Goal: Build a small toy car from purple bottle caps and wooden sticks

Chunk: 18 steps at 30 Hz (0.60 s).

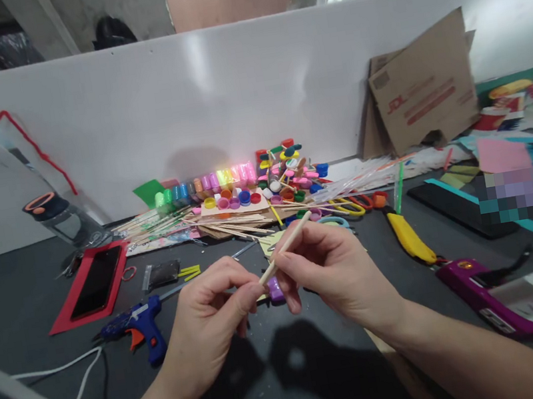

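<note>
Between both hands, above the dark tabletop, a thin pale wooden stick [300,222] slants up to the right. My left hand [219,301] pinches its lower end between thumb and fingers. Higher along the stick, my right hand [324,261] grips it with thumb and fingertips, and its upper tip sticks out past them. Behind the fingers a small purple object [275,290] is partly hidden. A blue hot glue gun [147,326] with an orange trigger lies left of my left hand.
A phone [98,283] rests on red card at left, near a water bottle [65,221]. Paint pots [233,199], colourful bottles [208,183] and wooden sticks [235,226] crowd the back. A purple power strip [495,298] lies right. Cardboard [426,93] leans on the white partition [269,91].
</note>
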Each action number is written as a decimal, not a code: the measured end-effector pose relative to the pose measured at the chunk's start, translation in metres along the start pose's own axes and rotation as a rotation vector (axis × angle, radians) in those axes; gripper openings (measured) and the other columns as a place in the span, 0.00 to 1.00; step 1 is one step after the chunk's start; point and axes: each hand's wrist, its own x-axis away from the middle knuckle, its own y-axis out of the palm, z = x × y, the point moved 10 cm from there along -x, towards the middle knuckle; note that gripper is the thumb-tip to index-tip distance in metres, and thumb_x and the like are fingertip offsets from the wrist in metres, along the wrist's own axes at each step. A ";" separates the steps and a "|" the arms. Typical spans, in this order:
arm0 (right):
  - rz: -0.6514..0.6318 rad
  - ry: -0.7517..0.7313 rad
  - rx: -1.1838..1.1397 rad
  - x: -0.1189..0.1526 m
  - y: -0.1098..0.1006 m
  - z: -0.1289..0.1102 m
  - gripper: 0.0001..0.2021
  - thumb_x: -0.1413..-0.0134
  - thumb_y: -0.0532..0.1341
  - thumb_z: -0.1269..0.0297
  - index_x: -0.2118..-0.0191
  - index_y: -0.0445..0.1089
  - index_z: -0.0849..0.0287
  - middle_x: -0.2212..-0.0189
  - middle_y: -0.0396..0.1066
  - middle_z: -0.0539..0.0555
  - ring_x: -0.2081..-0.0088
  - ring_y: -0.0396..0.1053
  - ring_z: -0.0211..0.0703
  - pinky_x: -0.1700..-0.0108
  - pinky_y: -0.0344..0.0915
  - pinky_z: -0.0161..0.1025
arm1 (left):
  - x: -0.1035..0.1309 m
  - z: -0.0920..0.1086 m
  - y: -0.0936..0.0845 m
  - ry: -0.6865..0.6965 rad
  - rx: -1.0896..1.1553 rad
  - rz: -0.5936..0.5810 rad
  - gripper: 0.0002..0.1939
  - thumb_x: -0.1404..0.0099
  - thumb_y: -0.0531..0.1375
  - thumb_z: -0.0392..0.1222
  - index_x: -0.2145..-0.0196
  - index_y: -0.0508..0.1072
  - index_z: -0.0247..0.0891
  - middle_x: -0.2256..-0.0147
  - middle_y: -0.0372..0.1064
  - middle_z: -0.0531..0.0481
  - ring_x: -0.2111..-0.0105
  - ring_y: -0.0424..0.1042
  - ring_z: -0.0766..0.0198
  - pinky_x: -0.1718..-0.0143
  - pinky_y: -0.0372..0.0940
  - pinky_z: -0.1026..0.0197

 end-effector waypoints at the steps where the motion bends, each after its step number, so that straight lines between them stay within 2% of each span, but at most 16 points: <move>1: 0.008 0.002 -0.003 0.000 0.000 0.000 0.09 0.43 0.69 0.65 0.71 0.71 0.61 0.77 0.73 0.46 0.80 0.71 0.30 0.78 0.69 0.27 | 0.001 -0.002 0.000 -0.012 0.007 -0.003 0.11 0.33 0.63 0.44 0.73 0.76 0.38 0.73 0.65 0.54 0.78 0.63 0.72 0.80 0.62 0.71; 5: 0.032 0.006 -0.008 0.000 -0.001 -0.002 0.09 0.43 0.69 0.65 0.71 0.71 0.62 0.77 0.74 0.47 0.81 0.70 0.29 0.78 0.70 0.26 | 0.004 -0.009 0.004 -0.067 0.081 -0.044 0.08 0.33 0.62 0.47 0.64 0.78 0.42 0.69 0.67 0.52 0.74 0.66 0.69 0.79 0.64 0.70; 11: 0.032 0.015 0.032 0.000 -0.001 -0.002 0.11 0.47 0.71 0.62 0.72 0.71 0.61 0.79 0.72 0.46 0.82 0.69 0.31 0.80 0.68 0.28 | 0.005 -0.012 0.007 -0.106 0.145 -0.026 0.09 0.35 0.64 0.45 0.70 0.79 0.40 0.75 0.65 0.54 0.80 0.63 0.72 0.82 0.61 0.71; 18: 0.014 -0.016 0.129 0.000 0.000 -0.009 0.10 0.44 0.69 0.63 0.73 0.71 0.61 0.77 0.69 0.45 0.81 0.67 0.29 0.79 0.66 0.28 | 0.005 0.005 0.001 -0.010 0.012 0.067 0.09 0.35 0.64 0.41 0.73 0.79 0.39 0.77 0.64 0.56 0.81 0.63 0.74 0.82 0.60 0.71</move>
